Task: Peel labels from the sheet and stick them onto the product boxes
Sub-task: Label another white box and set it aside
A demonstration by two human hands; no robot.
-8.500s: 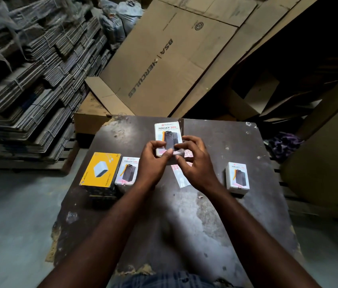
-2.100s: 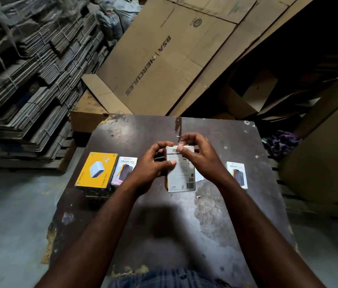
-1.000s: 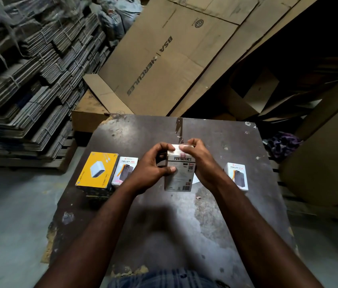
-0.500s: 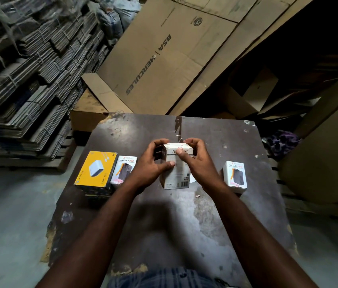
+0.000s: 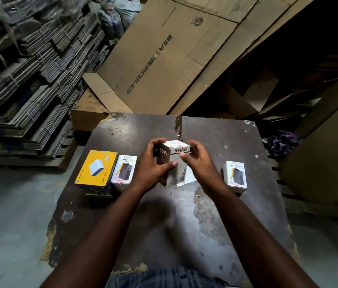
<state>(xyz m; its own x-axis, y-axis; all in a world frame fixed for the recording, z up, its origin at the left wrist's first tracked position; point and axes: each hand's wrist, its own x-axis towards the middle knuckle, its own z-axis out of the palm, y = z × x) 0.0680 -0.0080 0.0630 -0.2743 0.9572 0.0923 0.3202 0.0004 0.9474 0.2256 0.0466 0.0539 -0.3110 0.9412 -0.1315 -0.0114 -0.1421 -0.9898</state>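
Product box (image 5: pixel 174 165) upright at the middle of the bench (image 5: pixel 215 221), left grip (image 5: pixel 153 166) curled round its left side, right grip (image 5: pixel 198 161) pinching its top corner, label sheet (image 5: pixel 189 176) beneath

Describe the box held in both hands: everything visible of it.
The box is a white cardboard carton, upright, one corner turned toward the camera. Its dark left side reads 65W; a brand name, hard to read, runs along the top of the pale front. The left hand grips it, thumb across the front; the right hand holds its right edge. Whether its base rests on the table cannot be told.
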